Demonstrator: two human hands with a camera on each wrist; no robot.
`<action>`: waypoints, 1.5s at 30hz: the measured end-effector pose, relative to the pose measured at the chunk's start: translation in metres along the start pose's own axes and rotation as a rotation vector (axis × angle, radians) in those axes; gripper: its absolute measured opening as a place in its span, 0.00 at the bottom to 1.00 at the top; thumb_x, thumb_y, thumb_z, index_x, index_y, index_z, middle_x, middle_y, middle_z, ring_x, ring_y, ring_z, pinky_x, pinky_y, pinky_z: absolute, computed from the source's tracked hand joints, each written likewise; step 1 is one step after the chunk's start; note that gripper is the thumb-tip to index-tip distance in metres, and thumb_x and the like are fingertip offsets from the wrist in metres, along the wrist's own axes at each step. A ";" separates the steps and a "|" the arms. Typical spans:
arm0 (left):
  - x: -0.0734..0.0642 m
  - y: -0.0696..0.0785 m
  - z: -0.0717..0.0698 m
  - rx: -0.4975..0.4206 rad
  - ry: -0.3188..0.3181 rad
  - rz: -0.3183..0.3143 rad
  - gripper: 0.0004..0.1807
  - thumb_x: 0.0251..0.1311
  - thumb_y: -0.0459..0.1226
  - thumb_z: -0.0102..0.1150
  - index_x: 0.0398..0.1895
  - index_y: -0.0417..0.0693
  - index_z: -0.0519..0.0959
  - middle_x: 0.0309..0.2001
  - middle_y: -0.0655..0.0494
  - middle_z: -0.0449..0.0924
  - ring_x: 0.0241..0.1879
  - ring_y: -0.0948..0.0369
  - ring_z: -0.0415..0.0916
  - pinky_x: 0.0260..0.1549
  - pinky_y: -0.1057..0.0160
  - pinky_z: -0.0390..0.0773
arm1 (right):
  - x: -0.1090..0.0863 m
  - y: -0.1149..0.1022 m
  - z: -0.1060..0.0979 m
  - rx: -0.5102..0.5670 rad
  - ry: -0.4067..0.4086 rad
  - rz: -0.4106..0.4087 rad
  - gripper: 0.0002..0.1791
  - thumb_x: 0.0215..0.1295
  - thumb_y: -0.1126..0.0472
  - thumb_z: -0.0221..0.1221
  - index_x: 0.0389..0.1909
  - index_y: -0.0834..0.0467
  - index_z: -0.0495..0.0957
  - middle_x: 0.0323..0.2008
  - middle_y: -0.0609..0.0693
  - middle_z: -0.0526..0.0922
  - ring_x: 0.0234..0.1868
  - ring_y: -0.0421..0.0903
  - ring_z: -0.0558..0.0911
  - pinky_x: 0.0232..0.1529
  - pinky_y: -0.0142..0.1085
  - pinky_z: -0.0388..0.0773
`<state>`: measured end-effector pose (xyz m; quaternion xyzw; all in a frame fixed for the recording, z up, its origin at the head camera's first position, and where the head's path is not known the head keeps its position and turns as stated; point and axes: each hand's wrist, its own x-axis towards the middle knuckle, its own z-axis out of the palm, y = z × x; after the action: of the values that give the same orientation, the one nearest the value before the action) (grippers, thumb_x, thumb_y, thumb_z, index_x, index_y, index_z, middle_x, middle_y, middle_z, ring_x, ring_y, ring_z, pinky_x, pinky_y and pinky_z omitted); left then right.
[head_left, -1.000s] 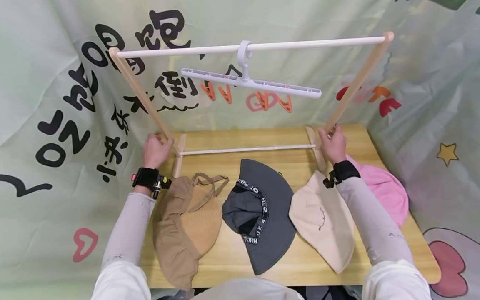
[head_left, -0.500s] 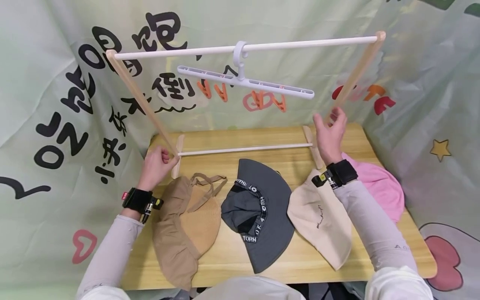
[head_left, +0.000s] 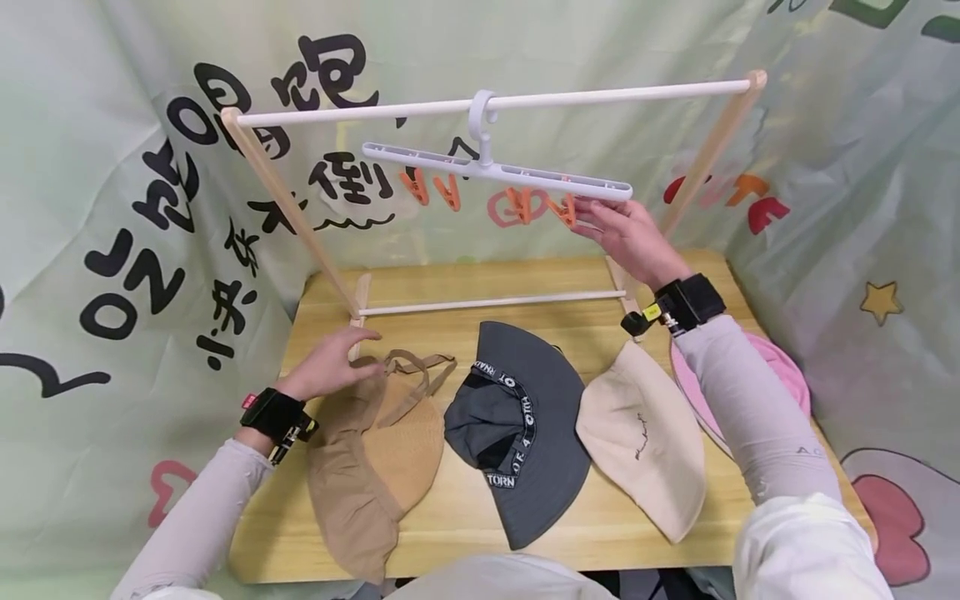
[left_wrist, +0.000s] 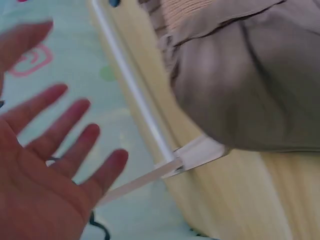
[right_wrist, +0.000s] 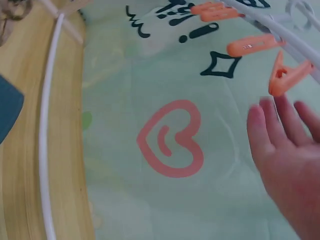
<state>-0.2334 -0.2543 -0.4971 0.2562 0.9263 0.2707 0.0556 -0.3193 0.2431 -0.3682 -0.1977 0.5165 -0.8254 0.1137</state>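
My right hand (head_left: 626, 233) reaches up with extended fingers to the rightmost orange clip (right_wrist: 287, 77), fingertips right at it. That clip is one of several orange clips (head_left: 447, 192) hanging under a pale lavender hanger (head_left: 495, 171), which hooks over the rack's white top rod (head_left: 615, 96). Fingers spread, my left hand (left_wrist: 55, 170) is held above the brown sun hat (head_left: 348, 483) and holds nothing. Beside that hat, a dark grey hat (head_left: 551, 433) with a lettered band lies on the table, then a cream bucket hat (head_left: 648, 442). A pink hat (head_left: 776, 375) is partly hidden behind my right forearm.
The rack's wooden side posts (head_left: 288, 208) stand on feet at the back of the wooden table (head_left: 450, 542). A lower white rod (head_left: 495, 302) joins them. A printed curtain (head_left: 90, 183) surrounds the table on the back and sides.
Both hands have left the rack's posts. My right hand has moved up and left to the end clip, while my left has come down and right over the brown hat.
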 end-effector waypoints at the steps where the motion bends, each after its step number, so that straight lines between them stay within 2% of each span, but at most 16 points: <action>1: 0.000 -0.001 0.003 -0.008 -0.032 0.006 0.34 0.55 0.48 0.71 0.60 0.39 0.74 0.59 0.43 0.75 0.61 0.46 0.69 0.60 0.46 0.66 | 0.003 -0.001 -0.001 0.026 -0.032 0.016 0.22 0.76 0.70 0.44 0.67 0.67 0.65 0.66 0.67 0.66 0.64 0.57 0.70 0.66 0.47 0.64; 3: -0.001 -0.003 0.009 -0.017 -0.081 0.025 0.36 0.54 0.51 0.71 0.61 0.40 0.73 0.60 0.46 0.74 0.61 0.47 0.69 0.60 0.47 0.66 | 0.009 -0.002 -0.003 0.066 -0.089 0.037 0.22 0.75 0.73 0.42 0.68 0.67 0.65 0.67 0.66 0.66 0.64 0.57 0.70 0.65 0.46 0.65; 6: 0.000 -0.005 0.017 -0.014 -0.106 0.055 0.37 0.52 0.52 0.72 0.61 0.42 0.74 0.59 0.47 0.74 0.61 0.48 0.69 0.60 0.47 0.67 | 0.017 -0.004 -0.004 0.101 -0.134 0.069 0.23 0.74 0.76 0.41 0.67 0.67 0.67 0.65 0.63 0.70 0.64 0.56 0.70 0.65 0.45 0.66; 12: 0.007 -0.006 0.029 -0.006 -0.135 0.119 0.38 0.50 0.46 0.75 0.63 0.40 0.73 0.61 0.43 0.72 0.62 0.46 0.66 0.59 0.44 0.66 | 0.028 -0.007 -0.004 0.067 -0.214 0.134 0.24 0.75 0.75 0.40 0.69 0.65 0.64 0.67 0.66 0.66 0.69 0.60 0.64 0.67 0.48 0.62; 15: 0.012 -0.007 0.033 0.001 -0.170 0.142 0.40 0.49 0.48 0.75 0.64 0.40 0.72 0.62 0.43 0.71 0.62 0.46 0.66 0.59 0.45 0.67 | 0.031 -0.006 -0.003 0.065 -0.263 0.158 0.24 0.75 0.74 0.39 0.71 0.66 0.61 0.68 0.68 0.63 0.70 0.63 0.61 0.68 0.49 0.60; 17: 0.015 -0.008 0.037 0.013 -0.190 0.144 0.42 0.49 0.50 0.75 0.65 0.40 0.71 0.62 0.43 0.70 0.63 0.46 0.66 0.59 0.45 0.67 | 0.032 -0.005 -0.003 0.078 -0.294 0.172 0.25 0.76 0.74 0.39 0.72 0.67 0.59 0.68 0.69 0.63 0.69 0.64 0.63 0.68 0.51 0.59; 22: 0.017 -0.014 0.041 0.035 -0.219 0.108 0.49 0.46 0.56 0.75 0.68 0.40 0.67 0.65 0.42 0.67 0.65 0.45 0.63 0.60 0.45 0.66 | 0.033 -0.005 -0.004 0.141 -0.339 0.222 0.26 0.75 0.72 0.45 0.72 0.68 0.57 0.64 0.73 0.65 0.59 0.59 0.76 0.65 0.49 0.65; 28: 0.014 -0.023 0.037 0.033 -0.230 0.031 0.53 0.43 0.53 0.77 0.70 0.38 0.63 0.66 0.38 0.64 0.65 0.44 0.62 0.60 0.45 0.66 | 0.033 -0.006 -0.004 0.205 -0.376 0.261 0.28 0.73 0.72 0.49 0.71 0.67 0.56 0.60 0.66 0.73 0.53 0.56 0.78 0.60 0.44 0.72; 31: 0.013 -0.026 0.033 0.030 -0.233 -0.016 0.56 0.41 0.51 0.79 0.70 0.35 0.61 0.65 0.35 0.64 0.64 0.42 0.63 0.60 0.44 0.66 | 0.033 -0.008 -0.003 0.173 -0.395 0.282 0.28 0.73 0.71 0.50 0.71 0.65 0.56 0.58 0.63 0.75 0.52 0.55 0.78 0.59 0.45 0.73; 35: 0.010 -0.034 0.033 0.049 -0.245 -0.077 0.59 0.41 0.54 0.78 0.71 0.32 0.59 0.65 0.33 0.64 0.64 0.41 0.63 0.61 0.44 0.65 | 0.031 -0.010 0.000 0.142 -0.398 0.298 0.28 0.71 0.69 0.53 0.70 0.64 0.59 0.56 0.60 0.76 0.50 0.54 0.78 0.58 0.45 0.73; 39: 0.008 -0.039 0.032 0.070 -0.256 -0.122 0.58 0.42 0.55 0.77 0.70 0.30 0.59 0.64 0.31 0.65 0.64 0.40 0.63 0.61 0.44 0.64 | 0.029 -0.010 0.005 0.092 -0.383 0.258 0.26 0.70 0.69 0.56 0.67 0.64 0.66 0.53 0.59 0.77 0.48 0.52 0.78 0.53 0.40 0.75; 41: 0.007 -0.044 0.033 0.076 -0.256 -0.135 0.58 0.42 0.57 0.76 0.69 0.29 0.60 0.63 0.31 0.67 0.63 0.40 0.65 0.60 0.44 0.66 | 0.028 -0.010 0.009 0.044 -0.389 0.223 0.23 0.70 0.69 0.56 0.65 0.68 0.68 0.50 0.59 0.77 0.45 0.51 0.77 0.49 0.39 0.75; 45: 0.004 -0.059 0.038 0.069 -0.261 -0.168 0.59 0.42 0.60 0.74 0.68 0.29 0.61 0.61 0.32 0.70 0.60 0.40 0.68 0.58 0.45 0.68 | 0.026 -0.008 0.018 -0.052 -0.414 0.169 0.18 0.71 0.69 0.55 0.59 0.70 0.72 0.43 0.59 0.77 0.42 0.52 0.75 0.49 0.39 0.72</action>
<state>-0.2534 -0.2772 -0.5608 0.2126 0.9381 0.1974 0.1891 -0.3347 0.2219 -0.3482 -0.3217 0.5180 -0.7412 0.2807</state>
